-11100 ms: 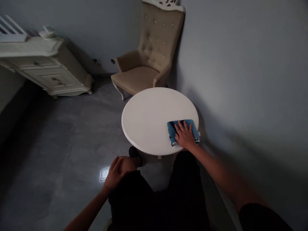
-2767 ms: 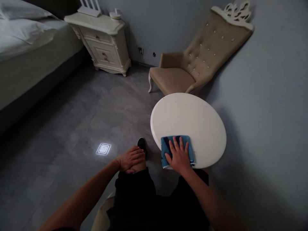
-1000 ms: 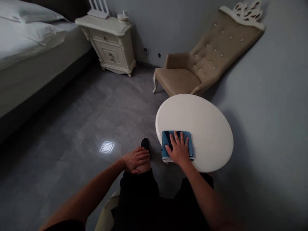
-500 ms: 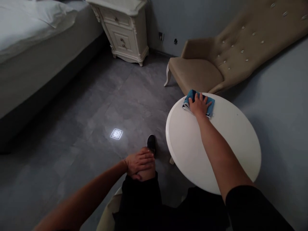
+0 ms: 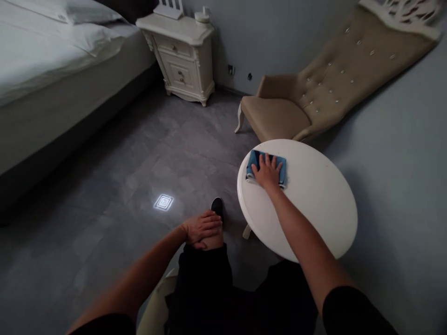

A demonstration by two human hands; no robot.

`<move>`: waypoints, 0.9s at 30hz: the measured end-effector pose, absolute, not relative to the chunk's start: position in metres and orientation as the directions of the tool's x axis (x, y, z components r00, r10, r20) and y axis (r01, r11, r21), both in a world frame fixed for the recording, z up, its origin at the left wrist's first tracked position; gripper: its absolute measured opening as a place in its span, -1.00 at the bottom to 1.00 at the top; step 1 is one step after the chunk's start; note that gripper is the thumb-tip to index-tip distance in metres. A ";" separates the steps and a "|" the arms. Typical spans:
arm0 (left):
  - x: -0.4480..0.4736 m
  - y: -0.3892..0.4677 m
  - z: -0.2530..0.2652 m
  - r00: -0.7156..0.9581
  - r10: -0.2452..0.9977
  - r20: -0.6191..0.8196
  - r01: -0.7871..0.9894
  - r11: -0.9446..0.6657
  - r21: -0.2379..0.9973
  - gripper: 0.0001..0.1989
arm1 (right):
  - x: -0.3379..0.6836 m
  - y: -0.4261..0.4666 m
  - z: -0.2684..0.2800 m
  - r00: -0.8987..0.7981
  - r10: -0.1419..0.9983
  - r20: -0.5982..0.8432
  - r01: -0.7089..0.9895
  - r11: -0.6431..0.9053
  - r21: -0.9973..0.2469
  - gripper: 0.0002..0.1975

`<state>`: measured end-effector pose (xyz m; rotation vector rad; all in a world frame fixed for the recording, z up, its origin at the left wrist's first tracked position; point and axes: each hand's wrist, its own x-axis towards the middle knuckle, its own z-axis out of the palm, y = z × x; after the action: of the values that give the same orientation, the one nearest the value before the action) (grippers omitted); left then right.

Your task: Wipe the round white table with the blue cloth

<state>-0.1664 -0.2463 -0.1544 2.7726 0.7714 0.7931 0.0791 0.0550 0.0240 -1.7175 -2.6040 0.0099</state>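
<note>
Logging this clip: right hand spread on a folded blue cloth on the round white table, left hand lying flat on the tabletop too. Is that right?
Not quite: the left hand rests on the person's left knee, off the tabletop, as the head view shows. The rest of your entry stands.

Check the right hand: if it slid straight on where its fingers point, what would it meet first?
The right hand, flat on the blue cloth, would likely pass the far edge of the white round table, then meet the tan armchair first. Depth is unclear; it might clear the seat.
</note>
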 end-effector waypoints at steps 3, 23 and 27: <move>-0.160 -0.251 -0.151 0.712 0.535 0.454 0.465 -0.844 0.267 -0.26 | 0.094 -0.032 0.019 -0.468 0.883 -0.020 0.884 0.468 -0.006 -0.20; -0.161 -0.253 -0.161 0.713 0.552 0.433 0.432 -0.832 0.350 -0.21 | 0.047 0.046 0.013 -0.445 0.895 0.018 0.894 0.445 -0.050 -0.21; -0.168 -0.250 -0.163 0.714 0.562 0.418 0.407 -0.819 0.405 -0.21 | 0.037 0.140 0.008 -0.366 0.929 0.058 0.928 0.369 -0.057 -0.21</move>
<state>-0.1677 -0.2496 -0.1626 2.6371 0.7631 0.7794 0.0370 0.1399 0.0076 -1.7210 -2.5314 0.0222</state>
